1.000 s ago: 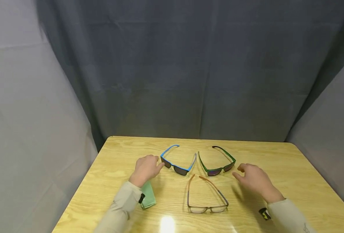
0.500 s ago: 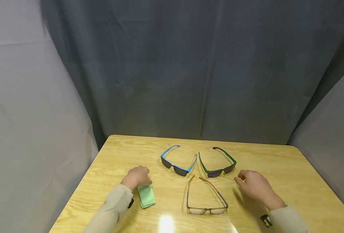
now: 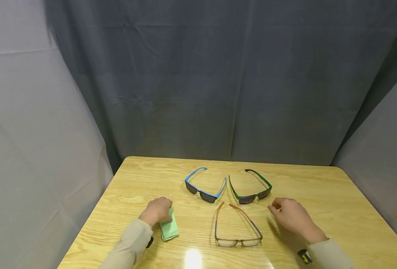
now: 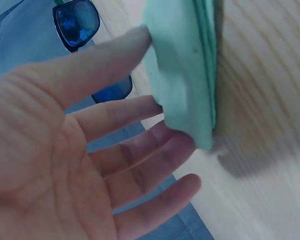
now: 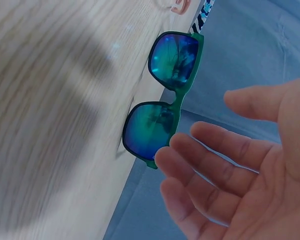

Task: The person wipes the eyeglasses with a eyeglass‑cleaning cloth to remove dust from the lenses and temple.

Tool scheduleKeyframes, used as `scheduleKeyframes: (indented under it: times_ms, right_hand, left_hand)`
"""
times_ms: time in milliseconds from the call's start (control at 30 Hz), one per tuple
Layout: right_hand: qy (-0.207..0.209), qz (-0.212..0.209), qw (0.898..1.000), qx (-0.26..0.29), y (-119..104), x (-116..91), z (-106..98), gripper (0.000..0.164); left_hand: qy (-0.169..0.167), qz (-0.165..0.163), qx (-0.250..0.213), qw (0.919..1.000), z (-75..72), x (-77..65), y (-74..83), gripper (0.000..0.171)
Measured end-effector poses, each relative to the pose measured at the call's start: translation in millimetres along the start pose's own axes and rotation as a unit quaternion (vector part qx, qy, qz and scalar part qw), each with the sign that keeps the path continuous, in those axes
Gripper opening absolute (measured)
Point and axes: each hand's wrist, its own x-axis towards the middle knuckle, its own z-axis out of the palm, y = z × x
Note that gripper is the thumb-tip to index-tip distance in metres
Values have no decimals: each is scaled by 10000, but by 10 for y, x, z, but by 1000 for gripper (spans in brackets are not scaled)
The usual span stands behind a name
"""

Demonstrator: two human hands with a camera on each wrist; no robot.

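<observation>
Cloth (image 3: 170, 228), green and folded, lies on the left part of a wood-grain surface (image 3: 309, 179); the left hand (image 3: 157, 211), thumb and fingers apart, touches its far end. The right hand (image 3: 293, 215), fingers loosely curved and apart from the thumb, hovers beside green sunglasses (image 3: 247, 200). Blue sunglasses (image 3: 207, 197) and clear-lensed glasses (image 3: 227, 243) lie between, temples unfolded.

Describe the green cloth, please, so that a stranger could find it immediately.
At the left of the wooden table, find the left hand. The folded cloth touches that hand. Unlike its neighbours, three pairs of glasses, it is pale green fabric.
</observation>
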Motion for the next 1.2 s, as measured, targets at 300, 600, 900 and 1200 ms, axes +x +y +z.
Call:
scheduleKeyframes:
  times_ms: [300,600,900,1200]
  right_hand:
    - [-122,126,9998,-33,3,-27,29,22]
    - [73,-129,9998,98,-23,-32,51,12]
    - [101,-978,9945,369,-4,-46,100,6]
    - [-543,-1682,9822,636,-22,-116,153,5]
  left_hand:
    - [107,-111,-389,9991,62,44,-14,25]
    - [102,-41,-501,9987,64,29,-15,18]
    - [235,248,-740,9967,75,7,-51,19]
    - [-70,626,-1261,9900,40,-37,-48,14]
